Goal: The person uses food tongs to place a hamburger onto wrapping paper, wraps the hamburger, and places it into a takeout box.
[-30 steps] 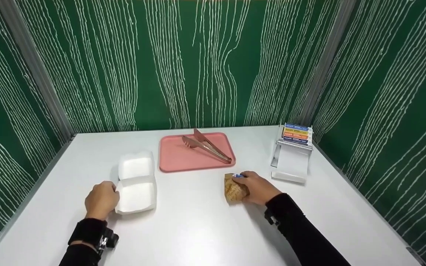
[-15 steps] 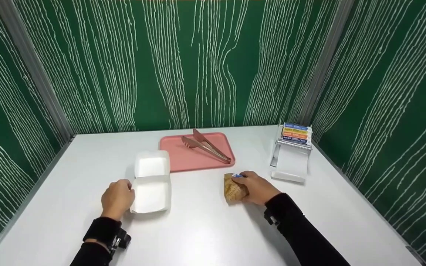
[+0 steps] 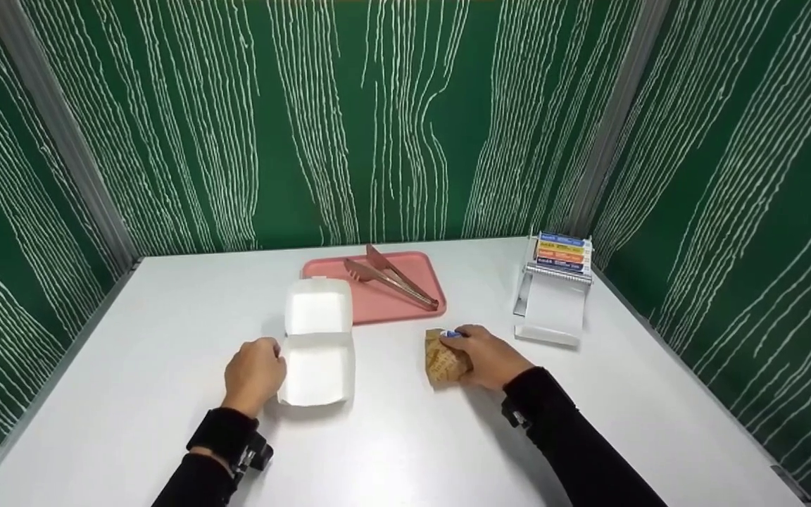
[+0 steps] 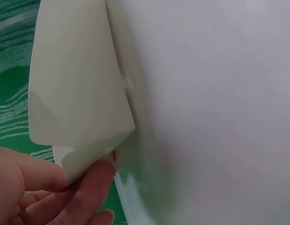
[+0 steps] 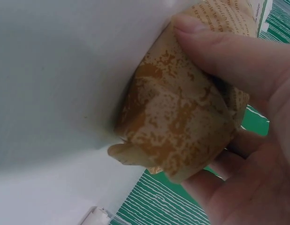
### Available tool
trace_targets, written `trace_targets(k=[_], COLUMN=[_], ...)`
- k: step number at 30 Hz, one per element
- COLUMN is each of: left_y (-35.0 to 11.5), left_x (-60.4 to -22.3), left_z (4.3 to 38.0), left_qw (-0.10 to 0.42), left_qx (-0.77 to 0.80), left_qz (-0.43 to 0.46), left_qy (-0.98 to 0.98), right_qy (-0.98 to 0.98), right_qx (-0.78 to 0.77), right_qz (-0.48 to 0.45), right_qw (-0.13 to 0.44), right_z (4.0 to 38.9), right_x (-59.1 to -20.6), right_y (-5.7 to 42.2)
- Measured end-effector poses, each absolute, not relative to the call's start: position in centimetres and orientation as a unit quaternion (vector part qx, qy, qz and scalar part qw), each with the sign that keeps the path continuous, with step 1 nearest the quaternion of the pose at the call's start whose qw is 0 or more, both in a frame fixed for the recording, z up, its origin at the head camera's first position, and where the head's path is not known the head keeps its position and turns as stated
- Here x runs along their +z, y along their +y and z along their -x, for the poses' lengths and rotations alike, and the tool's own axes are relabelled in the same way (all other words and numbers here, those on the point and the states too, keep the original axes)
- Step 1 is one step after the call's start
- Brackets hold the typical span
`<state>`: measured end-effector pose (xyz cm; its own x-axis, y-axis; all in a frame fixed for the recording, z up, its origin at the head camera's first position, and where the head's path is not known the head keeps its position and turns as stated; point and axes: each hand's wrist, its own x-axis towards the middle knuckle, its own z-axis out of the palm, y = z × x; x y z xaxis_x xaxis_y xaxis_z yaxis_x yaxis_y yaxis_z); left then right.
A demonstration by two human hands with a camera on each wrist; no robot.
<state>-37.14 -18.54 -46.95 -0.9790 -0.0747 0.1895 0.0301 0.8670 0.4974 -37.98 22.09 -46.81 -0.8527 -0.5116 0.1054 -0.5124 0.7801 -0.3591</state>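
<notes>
An opened white paper takeout box [image 3: 317,370], with its lid folded back to the far side, stands near the middle of the table. My left hand [image 3: 255,373] pinches its left wall; in the left wrist view, thumb and fingers hold the box's corner flap [image 4: 84,154]. To the right, my right hand [image 3: 493,358] grips a small parcel [image 3: 445,360] wrapped in brown printed paper, a bit of blue showing at its top. In the right wrist view the thumb lies across the brown wrapping [image 5: 178,112]; what is inside is hidden.
Behind the box is a pink tray [image 3: 377,310] bearing metal tongs [image 3: 402,285]; the box's lid overlaps its left part in the head view. At the back right stands a dispenser [image 3: 553,303] with several coloured label boxes [image 3: 562,252]. Green walls enclose the white table.
My left hand has slid the white takeout box to the right, from beside the tray to in front of its left part. The right hand and the brown parcel have stayed in place.
</notes>
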Motion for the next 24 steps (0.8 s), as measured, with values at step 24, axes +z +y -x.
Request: trace_targets(k=[24], left_y=[-11.2], left_x=[-48.1], left_z=[38.3], left_qw=[0.086], left_qx=[-0.309], left_qz=[-0.001], left_qy=[-0.947], right_qy=[-0.945], right_qx=[0.195], right_qz=[-0.261], right_qw=[0.004], right_z=[37.8], right_x=[-46.9], right_y=[22.1])
